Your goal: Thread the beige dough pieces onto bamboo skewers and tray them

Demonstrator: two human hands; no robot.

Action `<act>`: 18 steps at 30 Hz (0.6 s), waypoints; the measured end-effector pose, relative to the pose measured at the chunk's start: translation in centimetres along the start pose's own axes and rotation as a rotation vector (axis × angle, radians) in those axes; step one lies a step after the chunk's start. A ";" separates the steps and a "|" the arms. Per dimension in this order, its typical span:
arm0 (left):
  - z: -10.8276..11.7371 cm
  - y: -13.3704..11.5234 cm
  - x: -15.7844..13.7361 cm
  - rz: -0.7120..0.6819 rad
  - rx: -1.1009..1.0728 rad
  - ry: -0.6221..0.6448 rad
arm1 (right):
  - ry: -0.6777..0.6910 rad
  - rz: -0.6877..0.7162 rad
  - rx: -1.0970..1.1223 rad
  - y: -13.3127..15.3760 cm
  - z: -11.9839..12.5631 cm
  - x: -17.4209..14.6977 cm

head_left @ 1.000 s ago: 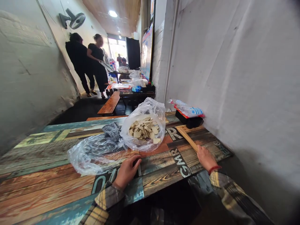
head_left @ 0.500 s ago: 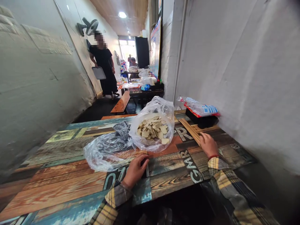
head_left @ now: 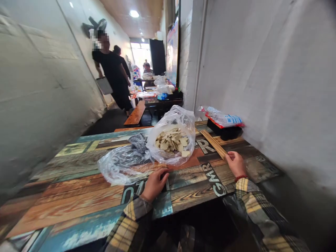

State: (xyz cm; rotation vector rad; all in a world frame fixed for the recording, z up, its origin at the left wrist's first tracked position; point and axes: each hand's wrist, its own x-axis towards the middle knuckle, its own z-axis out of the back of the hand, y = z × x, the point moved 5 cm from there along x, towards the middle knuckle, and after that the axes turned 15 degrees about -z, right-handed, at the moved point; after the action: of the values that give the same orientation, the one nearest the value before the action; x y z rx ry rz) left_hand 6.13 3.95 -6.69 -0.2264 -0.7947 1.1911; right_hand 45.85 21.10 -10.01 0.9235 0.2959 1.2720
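Note:
Right of centre, a bundle of thin bamboo skewers [head_left: 214, 143] lies slantwise on the table. My right hand [head_left: 235, 163] is at its near end, with thumb and fingers pinched on the skewer ends. My left hand [head_left: 155, 183] rests on the table with its fingers curled in; what they hold, if anything, is hidden. Just beyond it stands a clear plastic bag [head_left: 181, 117], its mouth facing me, filled with pale, flat slices [head_left: 172, 141]. To its left lies a crumpled clear bag [head_left: 118, 164] against a dark grey cloth-like lump [head_left: 139, 142].
A black container [head_left: 224, 132] with a red-and-blue printed plastic packet [head_left: 227, 120] on it stands by the right wall. Beyond the wood-patterned table [head_left: 78, 196] are a bench [head_left: 135, 113] and more tables. A person [head_left: 111, 70] in black carries a tray [head_left: 104, 85] at the left.
My right hand has drawn its fingers in at the skewers' near end. My left hand has barely moved. The person in black has come nearer, and another person shows behind. The view has shifted slightly.

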 end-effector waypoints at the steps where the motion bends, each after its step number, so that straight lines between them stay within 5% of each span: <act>1: 0.0 -0.1 -0.1 0.000 -0.002 -0.008 | -0.006 -0.012 -0.002 0.1 -0.4 0.1; 7: -0.1 -0.4 -0.5 0.016 -0.008 -0.037 | 0.015 -0.046 -0.014 -0.1 -1.2 0.2; 18: -0.4 -0.2 -0.7 0.017 -0.035 -0.036 | -0.101 -0.032 -0.109 0.1 1.9 -2.9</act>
State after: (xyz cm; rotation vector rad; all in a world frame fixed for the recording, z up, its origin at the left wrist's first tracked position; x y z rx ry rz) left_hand 6.42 3.32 -7.13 -0.2413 -0.8475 1.2004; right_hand 46.10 17.65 -9.61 0.8833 0.1600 1.1967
